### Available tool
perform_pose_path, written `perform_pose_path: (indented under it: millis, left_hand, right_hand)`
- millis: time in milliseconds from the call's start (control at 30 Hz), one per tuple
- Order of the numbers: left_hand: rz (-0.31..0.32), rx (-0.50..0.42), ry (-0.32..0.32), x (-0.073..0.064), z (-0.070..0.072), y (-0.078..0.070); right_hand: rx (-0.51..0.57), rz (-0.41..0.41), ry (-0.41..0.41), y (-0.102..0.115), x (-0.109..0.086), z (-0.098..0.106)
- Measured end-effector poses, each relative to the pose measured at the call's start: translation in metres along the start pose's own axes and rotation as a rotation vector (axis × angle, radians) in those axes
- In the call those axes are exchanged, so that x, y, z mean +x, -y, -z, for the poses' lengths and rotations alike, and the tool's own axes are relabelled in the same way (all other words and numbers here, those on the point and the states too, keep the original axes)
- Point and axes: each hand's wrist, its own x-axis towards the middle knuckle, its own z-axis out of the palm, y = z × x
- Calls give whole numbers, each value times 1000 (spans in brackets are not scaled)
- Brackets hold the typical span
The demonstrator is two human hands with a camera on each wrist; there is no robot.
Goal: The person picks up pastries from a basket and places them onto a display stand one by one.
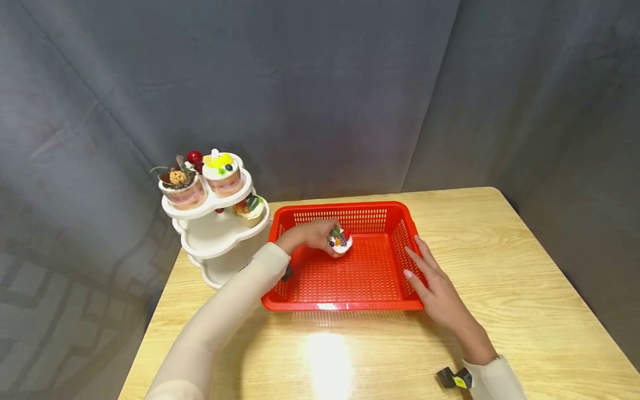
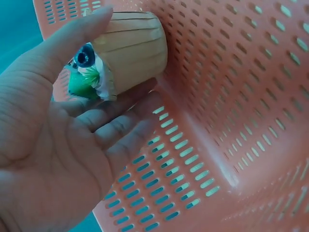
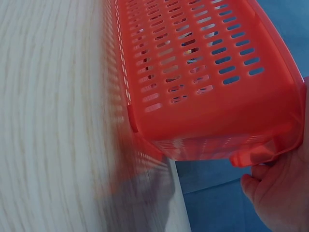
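Note:
Inside the red plastic basket [image 1: 345, 305], my left hand [image 1: 320, 233] holds a cupcake [image 1: 342, 242] topped with white cream and fruit. The left wrist view shows its pale pleated cup [image 2: 137, 50] lying sideways, thumb on one side and fingers on the other, with a blueberry and green leaf facing the palm. At the basket's right rim rests my right hand [image 1: 440, 291], fingers spread and fairly straight over the edge. From the right wrist view, part of this hand [image 3: 285, 188] shows at the basket's corner, the remaining fingers out of frame.
Left of the basket stands a white tiered stand [image 1: 202, 236]. Its top tier carries a chocolate dessert cup [image 1: 182, 191], a yellow-fruit dessert cup [image 1: 222, 175] and red cherries [image 1: 195, 158]. A cream-topped cupcake [image 1: 249, 211] sits one tier lower. Grey curtains [image 1: 320, 100] hang behind the wooden table [image 1: 500, 266].

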Motion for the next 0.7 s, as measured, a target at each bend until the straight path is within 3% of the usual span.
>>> perform_pose_path:
  millis: [133, 367, 700]
  left_hand:
    - [-21, 3, -50, 0, -1, 2]
    - [-94, -85, -101, -4, 1, 1]
    - [-113, -191, -184, -10, 8, -5]
  right_hand:
    - [3, 1, 3, 1, -1, 0]
    - [7, 1, 4, 2, 1, 1]
    - [10, -1, 5, 2, 0, 1]
